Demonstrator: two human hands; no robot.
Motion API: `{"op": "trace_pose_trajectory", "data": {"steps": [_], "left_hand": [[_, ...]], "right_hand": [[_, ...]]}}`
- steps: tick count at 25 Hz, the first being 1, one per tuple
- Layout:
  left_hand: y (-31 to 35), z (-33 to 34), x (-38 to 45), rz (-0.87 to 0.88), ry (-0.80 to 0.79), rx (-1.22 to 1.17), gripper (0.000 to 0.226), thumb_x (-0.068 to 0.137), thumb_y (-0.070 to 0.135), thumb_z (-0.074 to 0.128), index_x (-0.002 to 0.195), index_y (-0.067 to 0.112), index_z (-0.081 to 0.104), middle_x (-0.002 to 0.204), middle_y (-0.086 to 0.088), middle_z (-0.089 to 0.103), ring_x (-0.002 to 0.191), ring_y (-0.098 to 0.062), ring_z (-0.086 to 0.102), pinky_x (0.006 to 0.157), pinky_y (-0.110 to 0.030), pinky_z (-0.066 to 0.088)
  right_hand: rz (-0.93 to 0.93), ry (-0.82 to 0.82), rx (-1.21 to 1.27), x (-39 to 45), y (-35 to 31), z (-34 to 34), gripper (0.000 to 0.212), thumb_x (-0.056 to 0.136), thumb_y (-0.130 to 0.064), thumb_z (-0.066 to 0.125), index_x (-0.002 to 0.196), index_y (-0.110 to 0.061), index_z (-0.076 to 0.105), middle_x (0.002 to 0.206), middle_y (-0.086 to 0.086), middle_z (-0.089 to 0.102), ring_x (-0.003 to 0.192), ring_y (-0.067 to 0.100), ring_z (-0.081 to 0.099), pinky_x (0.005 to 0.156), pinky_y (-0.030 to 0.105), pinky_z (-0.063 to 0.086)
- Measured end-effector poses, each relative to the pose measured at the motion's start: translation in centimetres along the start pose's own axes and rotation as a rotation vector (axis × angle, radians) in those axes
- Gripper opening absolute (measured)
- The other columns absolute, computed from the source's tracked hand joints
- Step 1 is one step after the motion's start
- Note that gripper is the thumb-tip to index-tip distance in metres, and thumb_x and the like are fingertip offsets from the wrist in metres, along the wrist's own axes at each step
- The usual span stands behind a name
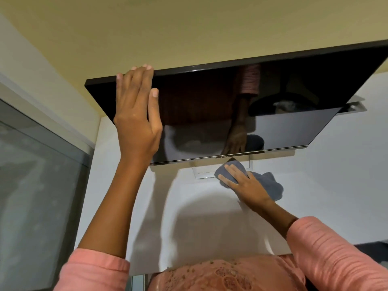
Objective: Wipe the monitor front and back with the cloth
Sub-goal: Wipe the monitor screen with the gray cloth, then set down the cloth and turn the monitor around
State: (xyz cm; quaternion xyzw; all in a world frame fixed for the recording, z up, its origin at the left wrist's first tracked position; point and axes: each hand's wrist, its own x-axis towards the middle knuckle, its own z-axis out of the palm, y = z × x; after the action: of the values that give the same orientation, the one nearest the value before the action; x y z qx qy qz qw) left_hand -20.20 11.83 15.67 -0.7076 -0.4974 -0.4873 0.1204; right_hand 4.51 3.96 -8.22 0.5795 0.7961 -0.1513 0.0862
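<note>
A black monitor (283, 87) with a dark, reflective screen stands on a white table (210, 223), its silver stand base (200, 174) showing below the lower edge. My left hand (136, 114) lies flat on the screen's left side, with the fingertips curled over the top edge. My right hand (247, 186) presses a blue-grey cloth (270, 185) down on the table and stand base, just under the monitor's lower edge. Part of the cloth is hidden beneath that hand.
A yellow wall (168, 28) rises behind the monitor. A glass pane with a grey frame (37, 175) runs along the left of the table. The table's front edge is close to my body.
</note>
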Motion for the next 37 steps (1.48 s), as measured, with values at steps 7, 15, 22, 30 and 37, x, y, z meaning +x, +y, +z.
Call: {"op": "trace_pose_trajectory", "data": {"steps": [7, 15, 22, 30, 37], "left_hand": [[1.0, -0.4, 0.1, -0.071, -0.030, 0.021, 0.036, 0.101, 0.013, 0.036, 0.132, 0.001, 0.051, 0.136, -0.010, 0.052, 0.134, -0.017, 0.038, 0.119, -0.034, 0.016], [2.3, 0.0, 0.0, -0.152, -0.022, 0.041, 0.038, 0.102, 0.015, 0.035, 0.135, 0.000, 0.048, 0.140, -0.015, 0.048, 0.139, -0.022, 0.032, 0.118, -0.023, 0.008], [4.7, 1.2, 0.1, -0.350, -0.020, 0.084, 0.046, 0.104, 0.023, 0.027, 0.143, 0.000, 0.034, 0.153, -0.015, 0.029, 0.145, -0.027, 0.013, 0.117, -0.026, -0.002], [10.3, 2.3, -0.6, -0.288, -0.181, 0.124, 0.048, 0.103, 0.022, 0.031, 0.144, -0.003, 0.028, 0.154, -0.018, 0.023, 0.145, -0.028, 0.011, 0.120, -0.041, 0.004], [14.8, 3.3, 0.3, -0.319, -0.292, 0.124, 0.054, 0.102, 0.030, 0.026, 0.144, -0.004, 0.026, 0.153, -0.021, 0.023, 0.144, -0.033, 0.013, 0.120, -0.044, 0.008]], "right_hand": [[0.101, 0.057, -0.032, -4.3, 8.0, 0.8, 0.060, 0.101, -0.032, 0.038, 0.151, -0.034, 0.005, 0.160, 0.001, -0.009, 0.148, 0.026, -0.004, 0.118, 0.042, 0.011], [0.480, 0.221, -0.030, -6.9, 12.1, -0.6, 0.068, 0.099, -0.024, 0.044, 0.152, -0.021, 0.001, 0.160, 0.008, -0.002, 0.147, 0.027, 0.005, 0.111, 0.038, 0.031], [0.497, 0.054, 0.193, -8.7, 14.1, -3.3, 0.075, 0.094, -0.041, 0.050, 0.151, -0.019, 0.006, 0.157, 0.005, 0.010, 0.143, 0.025, 0.016, 0.106, 0.045, 0.035], [0.387, 0.475, 0.492, -13.1, 8.8, -13.9, 0.020, 0.094, -0.026, 0.054, 0.101, -0.015, 0.070, 0.096, 0.004, 0.072, 0.083, 0.018, 0.064, 0.075, 0.022, 0.047], [0.210, 1.031, -0.029, -13.8, 9.8, -26.6, 0.062, 0.081, 0.008, 0.060, 0.139, -0.009, 0.045, 0.143, 0.013, 0.045, 0.120, 0.031, 0.051, 0.095, 0.042, 0.044]]}}
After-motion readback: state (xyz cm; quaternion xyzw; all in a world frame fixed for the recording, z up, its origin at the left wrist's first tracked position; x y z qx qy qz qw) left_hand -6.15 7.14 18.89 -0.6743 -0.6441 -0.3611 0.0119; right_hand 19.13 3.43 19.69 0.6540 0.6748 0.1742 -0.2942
